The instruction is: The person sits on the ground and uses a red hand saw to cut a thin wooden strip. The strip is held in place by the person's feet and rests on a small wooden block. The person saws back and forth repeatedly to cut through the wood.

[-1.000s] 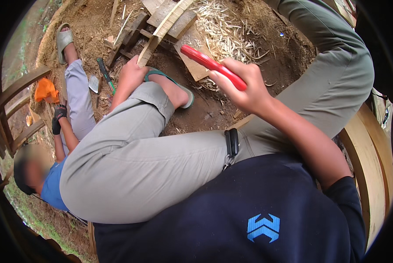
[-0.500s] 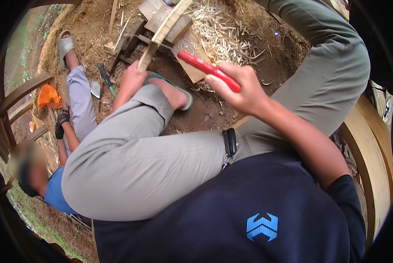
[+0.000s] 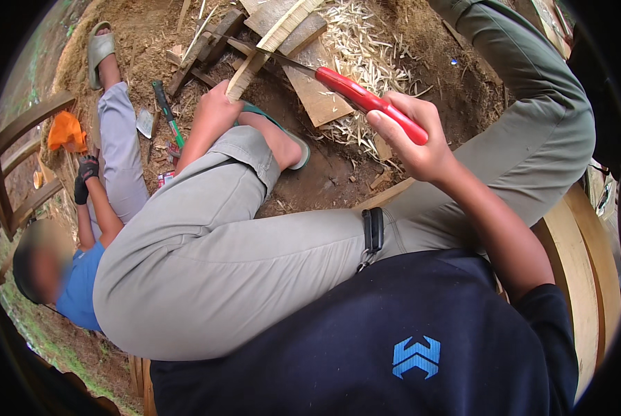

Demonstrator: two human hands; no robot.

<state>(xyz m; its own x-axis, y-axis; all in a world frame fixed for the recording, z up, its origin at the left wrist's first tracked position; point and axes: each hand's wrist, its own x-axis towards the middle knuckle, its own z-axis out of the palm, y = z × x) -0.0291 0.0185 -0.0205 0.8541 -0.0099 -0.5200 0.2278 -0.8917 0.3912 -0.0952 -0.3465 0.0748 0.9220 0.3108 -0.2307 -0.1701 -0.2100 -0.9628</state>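
Note:
My left hand (image 3: 217, 114) is closed around the near end of a pale wooden strip (image 3: 282, 28), which slants away to the upper right over some wood blocks (image 3: 303, 35). In my right hand (image 3: 414, 132) is a saw (image 3: 366, 97) with a red curved handle. Its long, narrow dark blade crosses the strip just beyond my left hand; its teeth are too small to make out. My left fist is beside my sandalled foot (image 3: 276, 142).
Pale shavings (image 3: 366, 48) cover the ground beyond the blocks, beside a flat board (image 3: 314, 90). A green-and-black handled tool (image 3: 165, 104) lies left of my hand. Another person (image 3: 92, 284), in a blue shirt and dark gloves, sits at the left near an orange cloth (image 3: 67, 132). Curved wooden pieces (image 3: 567, 277) stand at the right.
My right hand has drawn the saw to the right, so its handle is farther from the strip and more blade shows. My left hand keeps its grip. The whole view has shifted slightly.

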